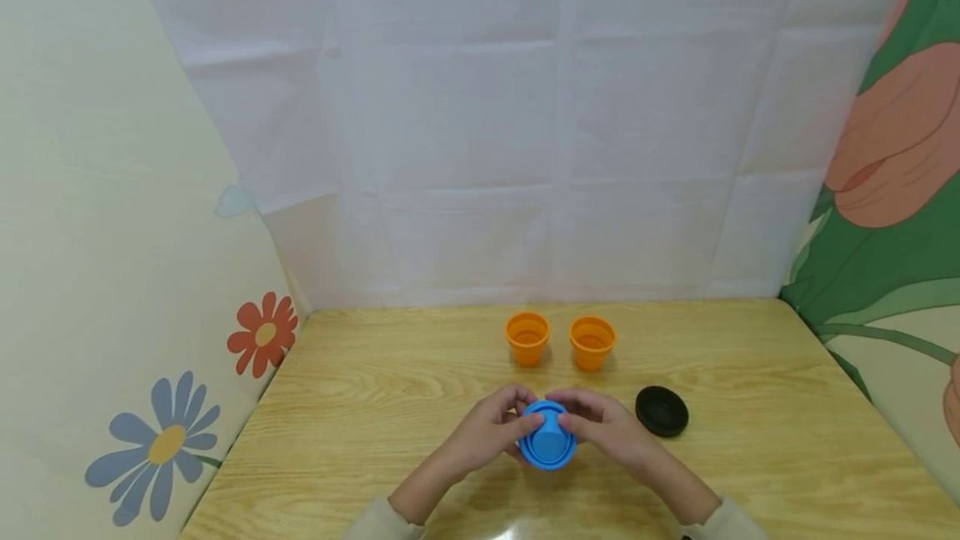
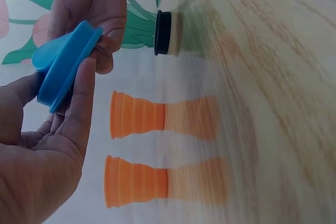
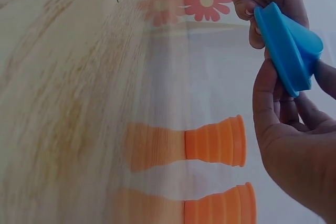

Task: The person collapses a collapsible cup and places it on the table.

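Observation:
In the head view a blue collapsible cup [image 1: 548, 437] is held between both hands near the front of the table. Its rings are folded into a flat disc, and a tilted bulge stands out from the middle on the side facing me. My left hand [image 1: 491, 430] grips the left edge, thumb on the face and fingers behind. From the other side my right hand [image 1: 609, 427] pinches it the same way. The left wrist view shows the blue cup [image 2: 68, 66] side-on, raised off the table; part of its back is hidden by fingers.
Two orange collapsible cups, a left one [image 1: 527, 338] and a right one [image 1: 592, 342], stand expanded and upright beyond my hands. A black round flat piece [image 1: 662, 412] lies right of my right hand. The wood-grain table [image 1: 375, 373] meets a white cloth [image 1: 465, 148] at the back.

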Demonstrator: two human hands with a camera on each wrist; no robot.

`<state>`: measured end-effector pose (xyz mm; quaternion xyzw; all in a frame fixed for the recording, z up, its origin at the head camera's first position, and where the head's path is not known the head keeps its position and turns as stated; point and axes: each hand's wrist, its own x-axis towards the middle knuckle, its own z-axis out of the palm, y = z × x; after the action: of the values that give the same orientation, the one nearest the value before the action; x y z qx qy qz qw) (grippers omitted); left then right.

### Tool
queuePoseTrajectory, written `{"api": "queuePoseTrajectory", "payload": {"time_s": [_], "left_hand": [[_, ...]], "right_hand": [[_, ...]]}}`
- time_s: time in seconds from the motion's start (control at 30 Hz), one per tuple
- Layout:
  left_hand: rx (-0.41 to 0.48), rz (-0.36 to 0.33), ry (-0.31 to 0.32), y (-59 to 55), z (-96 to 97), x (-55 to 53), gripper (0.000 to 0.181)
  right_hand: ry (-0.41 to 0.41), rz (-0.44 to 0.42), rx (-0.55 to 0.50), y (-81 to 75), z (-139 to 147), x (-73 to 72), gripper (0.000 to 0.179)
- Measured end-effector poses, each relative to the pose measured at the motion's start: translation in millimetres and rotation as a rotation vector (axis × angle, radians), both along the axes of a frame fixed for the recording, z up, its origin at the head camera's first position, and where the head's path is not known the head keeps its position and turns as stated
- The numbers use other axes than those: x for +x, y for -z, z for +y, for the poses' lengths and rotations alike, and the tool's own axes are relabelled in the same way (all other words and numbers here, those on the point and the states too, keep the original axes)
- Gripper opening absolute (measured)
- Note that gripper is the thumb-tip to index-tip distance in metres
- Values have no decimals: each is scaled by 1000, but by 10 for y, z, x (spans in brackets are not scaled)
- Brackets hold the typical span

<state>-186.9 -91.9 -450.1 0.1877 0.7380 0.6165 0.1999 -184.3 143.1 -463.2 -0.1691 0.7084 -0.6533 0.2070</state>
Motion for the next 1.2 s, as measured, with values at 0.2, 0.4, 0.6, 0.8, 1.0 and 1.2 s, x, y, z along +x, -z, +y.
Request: {"api": "queuePoseTrajectory", "payload": {"time_s": [0.2,0.4,0.6,0.8,1.0,1.2], "left_hand": [[8,8,-11,29,16,0,33],[-5,21,-5,26,24,-3,29],[-26,46,-3,21,35,-1,23],[-43,52,-16,16,47,-2,20],[-17,34,-13,3,49,9,24],[-6,16,-11,1,46,18,32]], "right_hand": [[10,10,11,26,-8,0,53],[61,63,26,40,-45,14,44],[85,126,37,32,-75,24,37],[113,131,44,20,-81,21,35],[128,131,46,2,-84,24,35],[142,114,32,-9,-80,26,35]]}}
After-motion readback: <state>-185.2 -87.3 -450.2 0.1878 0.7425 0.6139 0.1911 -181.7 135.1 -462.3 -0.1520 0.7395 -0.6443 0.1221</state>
